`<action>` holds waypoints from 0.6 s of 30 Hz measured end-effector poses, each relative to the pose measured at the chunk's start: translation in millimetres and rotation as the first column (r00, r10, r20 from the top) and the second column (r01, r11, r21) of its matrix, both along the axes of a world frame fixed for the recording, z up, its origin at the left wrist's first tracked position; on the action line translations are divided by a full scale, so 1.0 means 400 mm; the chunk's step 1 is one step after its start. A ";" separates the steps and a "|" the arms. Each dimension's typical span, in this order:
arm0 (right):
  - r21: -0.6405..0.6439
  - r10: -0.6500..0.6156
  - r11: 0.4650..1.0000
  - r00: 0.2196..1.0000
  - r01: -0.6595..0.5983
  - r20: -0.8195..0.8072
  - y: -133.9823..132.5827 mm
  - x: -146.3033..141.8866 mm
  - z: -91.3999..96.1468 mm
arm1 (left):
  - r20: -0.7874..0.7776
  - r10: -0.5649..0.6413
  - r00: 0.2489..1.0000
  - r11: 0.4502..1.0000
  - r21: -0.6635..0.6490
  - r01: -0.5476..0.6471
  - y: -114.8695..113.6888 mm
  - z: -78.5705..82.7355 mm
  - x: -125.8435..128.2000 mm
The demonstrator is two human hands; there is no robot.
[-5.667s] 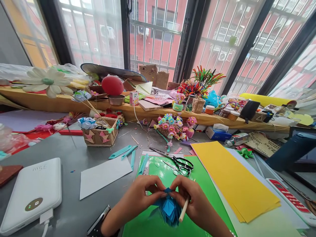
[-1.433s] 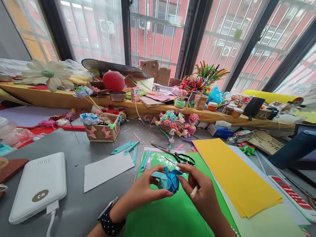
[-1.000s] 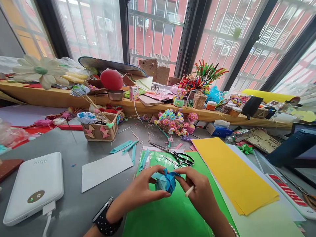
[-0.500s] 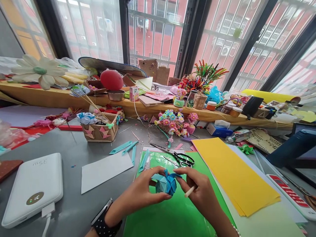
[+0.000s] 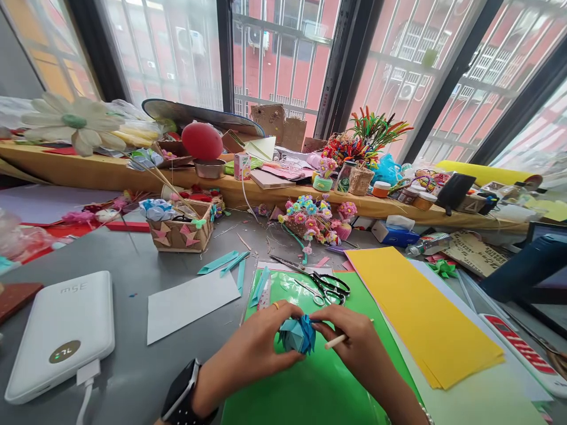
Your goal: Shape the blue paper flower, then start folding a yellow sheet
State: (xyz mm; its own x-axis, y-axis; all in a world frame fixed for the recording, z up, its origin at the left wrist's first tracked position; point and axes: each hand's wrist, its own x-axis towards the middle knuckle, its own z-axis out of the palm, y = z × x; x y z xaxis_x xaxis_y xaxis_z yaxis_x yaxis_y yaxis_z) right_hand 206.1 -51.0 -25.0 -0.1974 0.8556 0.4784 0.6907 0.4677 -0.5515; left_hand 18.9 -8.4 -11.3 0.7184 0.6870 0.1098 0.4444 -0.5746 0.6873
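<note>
Cupping the blue folded paper in the left hand above the green sheet, and pinching its edge with the right hand, closer in than a moment ago (holding a pale stick there too), so maybe curling that bit

Dark smartwatch, pale beaded bracelet

Right hand hides middle of pale stick.
</note>
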 end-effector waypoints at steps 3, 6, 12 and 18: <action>0.025 0.010 1.000 1.000 -0.010 0.018 -0.001 -0.002 0.000 | -0.006 0.000 1.000 1.000 -0.006 0.000 0.001 -0.003 0.000; 0.045 0.004 0.999 0.999 -0.005 0.033 -0.004 -0.005 0.002 | -0.013 0.012 1.000 1.000 -0.004 -0.012 0.004 -0.005 0.001; 0.070 -0.024 0.997 0.998 0.019 0.063 -0.008 -0.012 0.007 | -0.005 0.030 1.000 0.999 0.014 -0.030 0.005 -0.012 0.002; 0.114 -0.037 0.993 0.997 0.029 0.068 -0.003 -0.020 0.005 | -0.011 0.041 0.999 0.997 0.064 -0.041 0.002 -0.011 0.002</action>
